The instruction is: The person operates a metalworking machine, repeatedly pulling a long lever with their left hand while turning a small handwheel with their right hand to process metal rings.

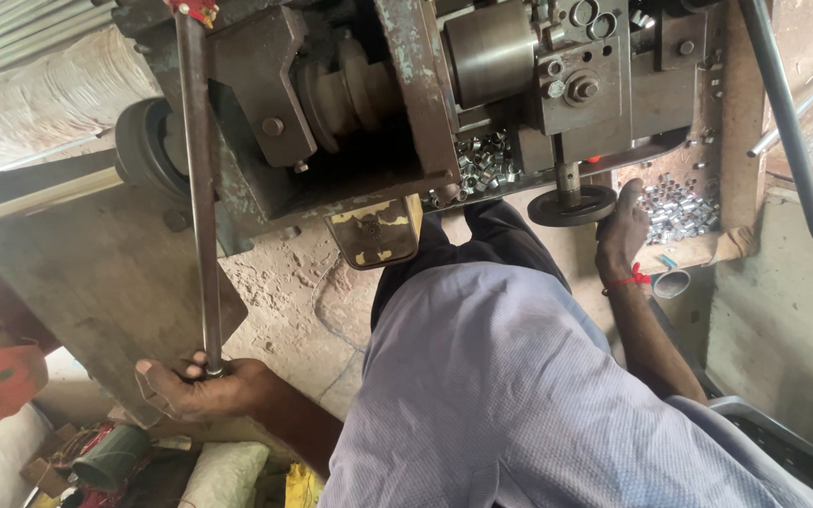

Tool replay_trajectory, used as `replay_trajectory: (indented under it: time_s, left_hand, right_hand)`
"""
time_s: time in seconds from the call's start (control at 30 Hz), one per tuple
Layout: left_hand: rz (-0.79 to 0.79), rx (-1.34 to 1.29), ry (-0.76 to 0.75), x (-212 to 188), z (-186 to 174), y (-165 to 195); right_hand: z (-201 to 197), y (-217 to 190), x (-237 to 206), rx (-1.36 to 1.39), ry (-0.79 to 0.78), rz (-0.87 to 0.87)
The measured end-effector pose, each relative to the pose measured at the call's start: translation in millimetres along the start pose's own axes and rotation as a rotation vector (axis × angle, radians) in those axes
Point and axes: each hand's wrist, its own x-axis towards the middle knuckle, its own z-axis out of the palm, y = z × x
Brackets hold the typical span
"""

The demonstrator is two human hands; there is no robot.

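Grimy workshop machine [378, 113]: left hand [195, 386] grips long grey steel rod [198, 179]; right hand [621, 230] rests loosely open, empty, beside small shiny metal sleeves [677, 209].

My left hand [190, 386] is low at my side, arm stretched out, fingers curled shut and thumb lying forward. My right arm reaches ahead past my knee, a red thread round the wrist, and my right hand [621, 229] hangs forward, fingers bent down, back facing me.
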Motion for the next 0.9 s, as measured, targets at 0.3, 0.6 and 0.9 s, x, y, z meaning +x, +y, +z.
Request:
replay_trajectory:
  time_s: [0.3, 0.6, 0.9]
  left_hand:
    - [0.349, 0.293, -0.169, -7, -13, -15]
    - [0.348, 0.252, -0.193, -2, -1, 3]
    - [0.616, 0.588, -0.232, -18, 7, 39]
  right_hand:
    - [38, 18, -28, -0.346, -0.486, -0.408]
    - [-15, 1, -8, -0.476, -0.720, -0.096]
    - [18, -13, 29, -0.795, -0.746, -0.589]
